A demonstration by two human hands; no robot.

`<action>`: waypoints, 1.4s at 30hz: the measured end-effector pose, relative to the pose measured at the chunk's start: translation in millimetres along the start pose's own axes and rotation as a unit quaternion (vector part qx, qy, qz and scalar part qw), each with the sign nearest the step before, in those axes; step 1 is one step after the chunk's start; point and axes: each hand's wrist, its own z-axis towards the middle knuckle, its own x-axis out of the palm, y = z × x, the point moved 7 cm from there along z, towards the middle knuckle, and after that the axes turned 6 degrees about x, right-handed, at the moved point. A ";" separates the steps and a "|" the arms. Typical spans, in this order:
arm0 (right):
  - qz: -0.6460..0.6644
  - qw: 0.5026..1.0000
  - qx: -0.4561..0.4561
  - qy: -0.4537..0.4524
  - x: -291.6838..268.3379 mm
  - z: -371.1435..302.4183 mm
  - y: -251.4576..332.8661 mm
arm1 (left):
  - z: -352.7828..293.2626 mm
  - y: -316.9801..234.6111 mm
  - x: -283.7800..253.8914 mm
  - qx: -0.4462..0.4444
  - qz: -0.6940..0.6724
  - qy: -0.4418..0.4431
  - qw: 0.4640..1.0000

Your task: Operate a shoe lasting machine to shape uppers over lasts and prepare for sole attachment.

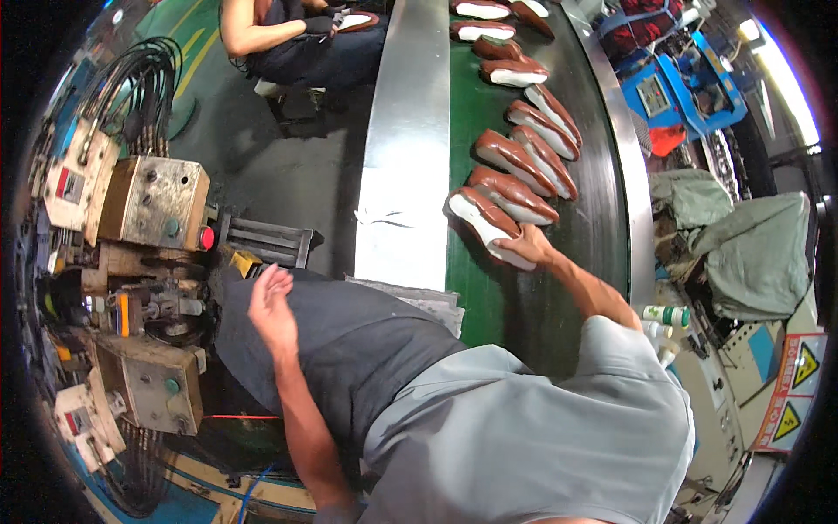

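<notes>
My right hand (526,246) reaches over the green conveyor belt (489,323) and is closed round the near end of a brown shoe upper with a white underside (476,218). This piece lies on its side at the near end of a row. Just beyond it rests another brown shoe upper (515,194), and several more lie farther up the belt. My left hand (273,306) is raised above my dark-clad leg (349,332), its fingers loosely extended with nothing in them. It is nearest to the machine on the left.
A metal ledge (406,113) borders the belt. At left stands a machine with control boxes (157,205), a red button (206,237) and cables. Beyond it, a seated co-worker (305,39) in gloves holds a shoe piece. Bottles (665,315) and covered equipment (755,258) are at right.
</notes>
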 end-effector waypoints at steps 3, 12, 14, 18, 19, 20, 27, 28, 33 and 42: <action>0.182 0.978 0.074 0.074 15.5 -32.3 53.9 | 3.1 -27.7 50.7 -0.007 -0.052 0.068 0.996; 0.173 0.958 -0.074 0.216 81.5 -95.6 322.5 | 49.2 -123.0 45.4 0.228 0.119 0.054 0.965; 0.164 0.942 -0.112 0.269 109.4 -108.3 364.6 | 40.4 -127.7 -3.8 0.231 0.185 0.000 0.955; 0.148 0.902 -0.164 0.371 171.0 -131.3 408.2 | -1.2 -125.5 -82.7 0.209 0.272 -0.134 0.930; 0.138 0.895 -0.169 0.388 183.6 -134.8 414.3 | -13.6 -123.6 -95.8 0.209 0.280 -0.164 0.922; 0.096 0.897 -0.197 0.383 194.3 -136.6 420.5 | -26.0 -118.2 -106.9 0.185 0.300 -0.186 0.917; -0.045 0.888 -0.357 0.287 218.9 -138.3 457.3 | -56.5 -83.6 -145.9 0.073 0.287 -0.248 0.923; -0.053 0.888 -0.307 0.339 220.9 -133.9 454.6 | -57.6 -74.5 -148.3 0.044 0.271 -0.229 0.934; 0.030 0.891 -0.172 0.420 233.4 -126.5 431.1 | -64.1 -17.2 -121.1 -0.021 -0.180 -0.241 0.953; 0.143 0.859 -0.277 0.405 229.4 -77.6 489.0 | -62.7 -14.6 -76.9 -0.030 -0.304 -0.220 0.926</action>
